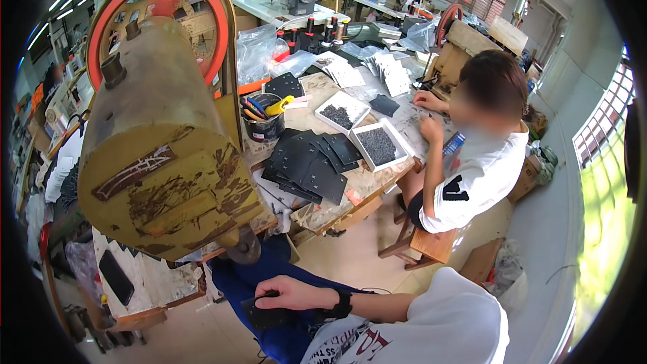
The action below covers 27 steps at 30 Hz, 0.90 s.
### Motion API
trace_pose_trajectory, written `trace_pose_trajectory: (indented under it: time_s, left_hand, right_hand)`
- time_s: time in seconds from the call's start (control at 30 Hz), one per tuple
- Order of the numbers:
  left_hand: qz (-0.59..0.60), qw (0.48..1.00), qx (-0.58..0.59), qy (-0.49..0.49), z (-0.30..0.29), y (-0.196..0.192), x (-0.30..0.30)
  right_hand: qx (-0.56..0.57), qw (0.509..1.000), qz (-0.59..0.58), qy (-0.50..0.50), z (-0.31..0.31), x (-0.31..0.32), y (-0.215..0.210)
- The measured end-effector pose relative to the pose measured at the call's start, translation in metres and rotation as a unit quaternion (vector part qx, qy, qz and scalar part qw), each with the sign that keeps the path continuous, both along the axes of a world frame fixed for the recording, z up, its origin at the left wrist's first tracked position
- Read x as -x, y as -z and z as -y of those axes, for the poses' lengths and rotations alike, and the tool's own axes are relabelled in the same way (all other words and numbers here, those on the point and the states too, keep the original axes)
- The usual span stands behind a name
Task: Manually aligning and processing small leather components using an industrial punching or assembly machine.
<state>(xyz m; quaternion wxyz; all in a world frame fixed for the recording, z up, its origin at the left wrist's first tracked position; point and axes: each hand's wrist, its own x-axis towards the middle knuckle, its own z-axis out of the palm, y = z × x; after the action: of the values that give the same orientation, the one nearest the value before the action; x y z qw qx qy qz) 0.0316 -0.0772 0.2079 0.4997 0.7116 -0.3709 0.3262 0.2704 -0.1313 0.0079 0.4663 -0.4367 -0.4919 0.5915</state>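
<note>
My right hand [291,292], with a black band at its wrist, rests above my lap over the blue cloth on my legs. Its thumb and fingers pinch a small black flat piece [264,314], which looks like leather or card. My left hand does not show; the big machine head could be hiding it. That worn olive-brown machine head [162,162], with a red-rimmed wheel [214,34], fills the left side close to me. A stack of black flat pieces [311,165] with small marks lies on the table beyond the machine.
White trays [402,155] of small black bits stand by the stack, near a black tub [265,128] of tools. A co-worker [478,155] sits on a wooden stool [431,246] at the right, hands at the table. A dark phone [116,276] lies at lower left.
</note>
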Motion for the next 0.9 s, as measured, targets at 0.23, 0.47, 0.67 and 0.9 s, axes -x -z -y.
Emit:
trace_pose_trajectory:
  time_s: [0.23, 0.47, 0.67, 0.9]
  left_hand:
    - [0.015, 1.000, -0.006, 0.005, 0.001, 0.000, -0.007]
    - [0.028, 1.000, -0.013, 0.005, -0.001, -0.001, -0.010]
    - [0.052, 0.998, -0.033, 0.004, 0.002, -0.010, -0.015]
    - [0.064, 0.996, -0.054, 0.005, 0.013, -0.021, -0.009]
  right_hand:
    - [-0.003, 1.000, 0.008, -0.002, -0.001, 0.000, 0.004]
    - [-0.024, 0.999, 0.029, -0.003, -0.004, -0.004, -0.001]
    - [-0.019, 0.999, 0.026, 0.020, -0.002, 0.001, 0.001]
    - [-0.008, 1.000, 0.007, -0.002, 0.003, 0.009, 0.000]
